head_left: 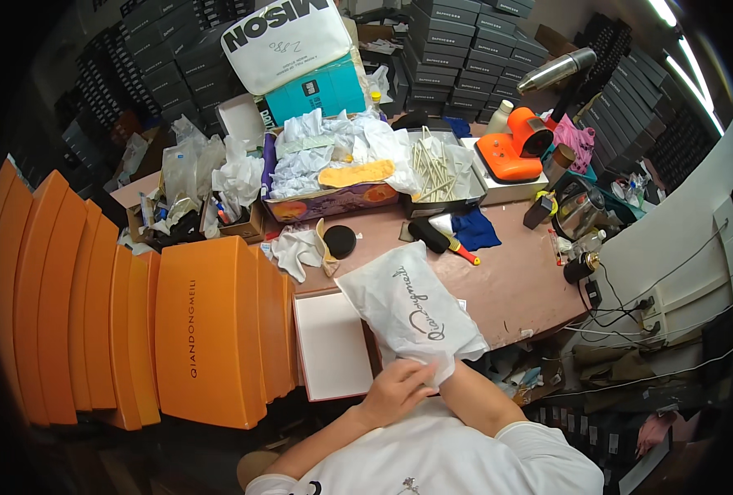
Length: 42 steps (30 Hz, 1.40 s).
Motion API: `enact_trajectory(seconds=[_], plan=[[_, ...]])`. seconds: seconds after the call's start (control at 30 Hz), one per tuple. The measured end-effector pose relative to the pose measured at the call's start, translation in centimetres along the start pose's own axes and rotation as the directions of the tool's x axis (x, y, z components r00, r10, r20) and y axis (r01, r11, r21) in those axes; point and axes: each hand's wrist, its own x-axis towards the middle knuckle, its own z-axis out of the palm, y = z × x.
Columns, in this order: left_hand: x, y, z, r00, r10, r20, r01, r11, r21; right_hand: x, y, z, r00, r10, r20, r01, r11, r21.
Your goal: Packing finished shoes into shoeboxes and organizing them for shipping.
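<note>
A white cloth-like bag point(391, 289) with dark printed script lies at the table's near edge, its mouth toward me. My left hand point(401, 391) has its fingers closed on the edge of that mouth. My right forearm point(473, 400) reaches into the bag from the right, and the hand is hidden inside it. Whether the bag holds anything else cannot be seen. Left of the bag, and partly under it, an open shallow box point(332, 346) shows its white inside.
Orange boxes point(205, 330) stand in a row at the left. A carton of crumpled paper point(329, 206) and a tray of thin sticks point(436, 169) sit farther back. A brush point(457, 247), blue cloth point(475, 229) and an orange device point(511, 157) are at the right.
</note>
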Motion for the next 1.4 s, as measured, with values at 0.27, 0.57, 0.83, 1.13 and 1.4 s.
enact_trajectory(seconds=[0.27,0.57,0.83,1.13,1.4], plan=[[0.3,-4.3,-3.7,0.738,-0.668,0.101,0.257,0.138,-0.957,-3.2,5.2,2.1,1.000,0.025,0.008,-0.022,0.954,-0.298],[-1.3,-5.6,-12.5,0.812,-0.550,-0.196,0.515,0.833,-0.203,-12.1,0.1,-6.9,0.840,0.535,0.092,-0.440,0.771,-0.462],[10.2,-3.6,-6.3,0.755,-0.537,0.376,0.644,0.714,-0.274,-13.3,-5.3,-3.5,0.995,0.067,0.075,0.023,0.578,-0.816],[1.5,-10.9,10.2,0.401,-0.812,0.425,0.697,-0.030,-0.716,-3.7,0.6,-11.2,0.980,-0.199,0.010,0.042,0.158,-0.987],[0.4,-10.1,5.5,0.769,-0.356,0.531,0.022,0.845,0.535,-1.7,1.6,-13.0,0.983,-0.173,0.067,0.038,-0.165,-0.986]])
